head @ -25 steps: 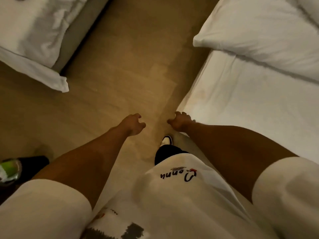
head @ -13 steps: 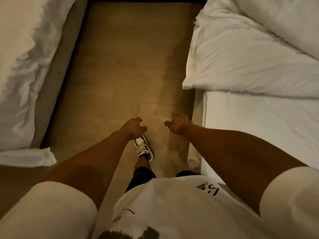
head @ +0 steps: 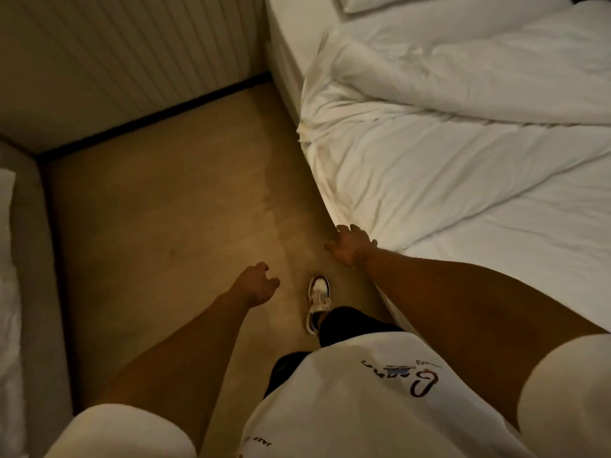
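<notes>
I stand in a narrow aisle between two beds. My left hand [head: 256, 284] hangs over the floor with loosely curled fingers and holds nothing. My right hand [head: 350, 246] reaches out at the near lower corner of a crumpled white duvet [head: 413, 160] on the right bed; its fingers are spread at the duvet's edge, and I cannot tell whether they touch it. The bare white sheet of the mattress [head: 529, 246] shows below the duvet. A white pillow [head: 380, 3] lies at the head of the bed.
Tan flooring [head: 165, 209] runs between the beds up to a ribbed wall panel [head: 115, 61]. A second bed's grey base [head: 36, 259] with white bedding lines the left edge. My white shoe [head: 318, 300] is on the floor by the right bed.
I have walked forward along the aisle toward the wall and turned toward the right bed. My right hand has moved up to the duvet's corner and its fingers have spread.
</notes>
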